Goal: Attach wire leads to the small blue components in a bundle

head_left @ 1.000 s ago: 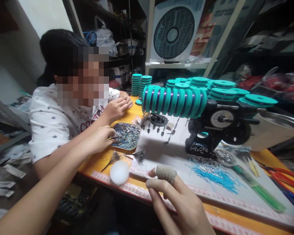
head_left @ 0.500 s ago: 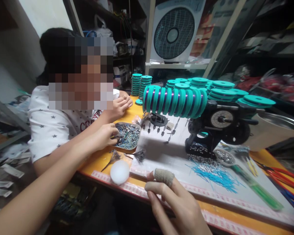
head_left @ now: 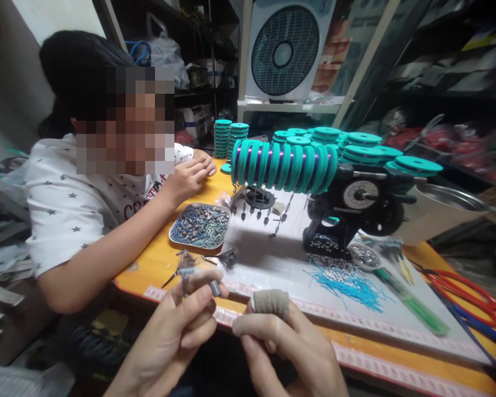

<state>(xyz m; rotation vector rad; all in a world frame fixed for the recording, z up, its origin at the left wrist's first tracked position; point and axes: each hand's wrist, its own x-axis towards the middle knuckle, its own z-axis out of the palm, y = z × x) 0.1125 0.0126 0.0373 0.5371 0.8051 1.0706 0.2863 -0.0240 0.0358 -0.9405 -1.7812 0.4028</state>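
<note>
At far left, a co-worker (head_left: 72,204) in a white starred shirt leans on the orange table (head_left: 136,273), hands (head_left: 194,175) close together beyond a metal tray (head_left: 194,250) of small grey and bluish parts. Half a second ago the wearer's left hand (head_left: 190,317) was at that tray; now it is back at the near table edge, a small grey cylinder (head_left: 215,288) at its fingertips. For the work in hand, that suggests the picking-up is done and the piece is within easy reach of the other hand.

The left hand comes in from below, thumb and forefinger closed in a pinch on the cylinder, the remaining fingers curled loosely beneath. Just to its right, apart from the piece, the right hand (head_left: 295,344) points its fingers leftward, drawn nearly together, one wearing a knitted grey wrap (head_left: 270,305). From where I stand I cannot tell whether anything is held between them; its place has barely altered.

Beyond it, a row of green spools (head_left: 285,165) sits on a black machine (head_left: 328,226), with blue strips (head_left: 351,289) scattered in front.
</note>
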